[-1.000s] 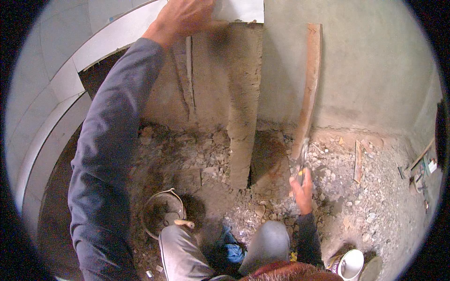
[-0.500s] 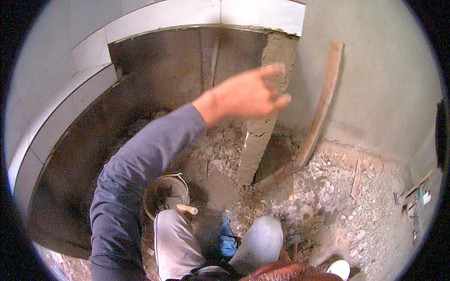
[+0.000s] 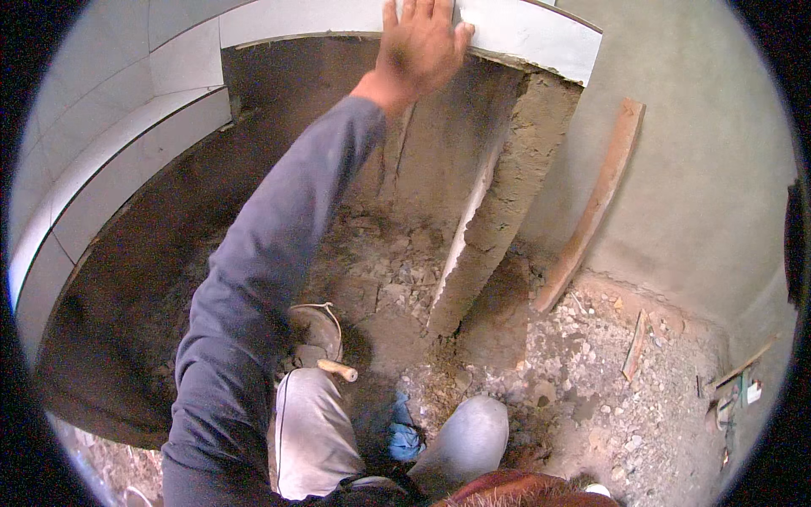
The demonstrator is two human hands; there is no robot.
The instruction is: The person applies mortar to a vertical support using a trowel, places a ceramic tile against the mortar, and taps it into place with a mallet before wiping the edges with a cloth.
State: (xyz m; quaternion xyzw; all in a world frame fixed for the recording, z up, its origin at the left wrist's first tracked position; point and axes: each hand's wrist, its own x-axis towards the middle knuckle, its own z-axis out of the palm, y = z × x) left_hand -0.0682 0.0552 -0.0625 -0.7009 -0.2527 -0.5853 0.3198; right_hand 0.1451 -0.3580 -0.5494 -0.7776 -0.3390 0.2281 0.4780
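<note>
My left hand point(image 3: 420, 55) lies against the white tile facing point(image 3: 532, 29) along the top of a counter-like structure. Its fingers point away from me, stretched out and a little apart, and the thumb rests near a tile joint. No tool shows in it. Below the facing's right end stands an upright support point(image 3: 528, 169) coated in rough grey mortar, with a pale strip down its left edge. By my knee sits a bucket point(image 3: 314, 325), partly hidden by my sleeve, and a wooden handle point(image 3: 338, 370) sticks out beside it. My right hand is out of view.
A long wooden board point(image 3: 596, 203) leans on the grey plastered wall point(image 3: 684, 152). Rubble point(image 3: 608, 414) covers the floor, with a small wood strip point(image 3: 634, 346) on it. Crumpled blue material point(image 3: 404, 435) lies between my knees. More white tiles point(image 3: 144, 169) curve along the left.
My left hand has moved up and left, from in front of the mortared support onto the white tile facing. Its fingers, curled before, are now straightened. The view has shifted slightly.
</note>
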